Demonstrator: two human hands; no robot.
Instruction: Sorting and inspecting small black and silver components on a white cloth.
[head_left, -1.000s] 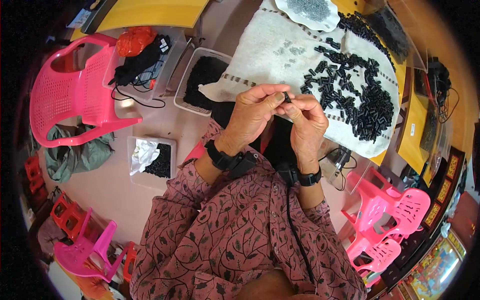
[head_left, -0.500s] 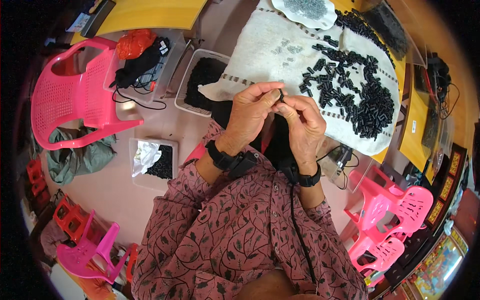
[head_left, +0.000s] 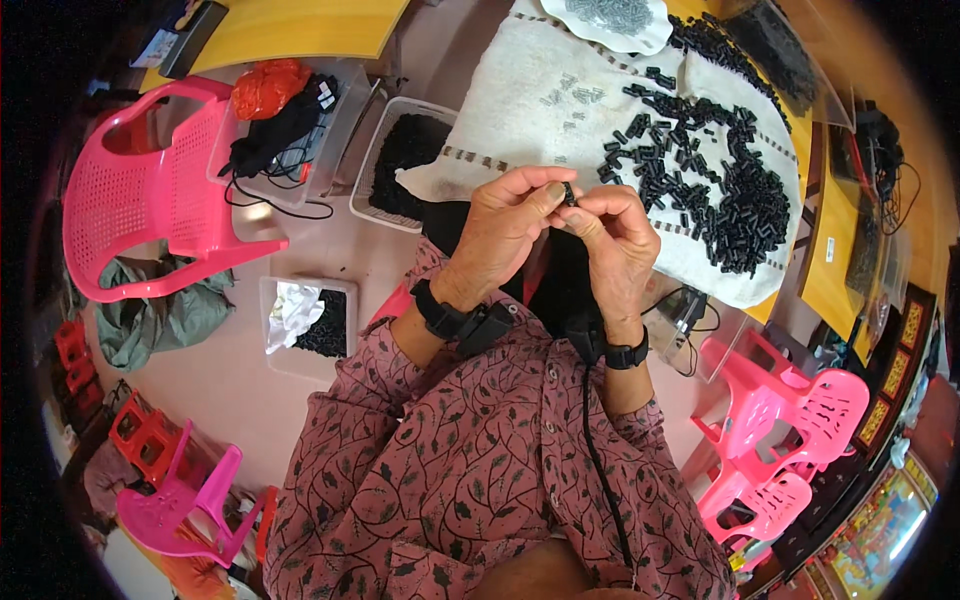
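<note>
Black piece [head_left: 570, 195] sits between both hands, near the close edge of the white towel [head_left: 515, 110]. Left hand [head_left: 505, 228] and right hand [head_left: 615, 245] each pinch it, thumb against forefinger; judgement: light, opposed pressure and steady wrists should prevent slipping.

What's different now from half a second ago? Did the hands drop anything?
The bare right hand and the small, short black piece at the fingertips have shifted slightly right. No drop shows: the bare left hand still pinches that piece, near the same spot. The heap of short black pieces stays on the white cloth with dark striped bands.
</note>
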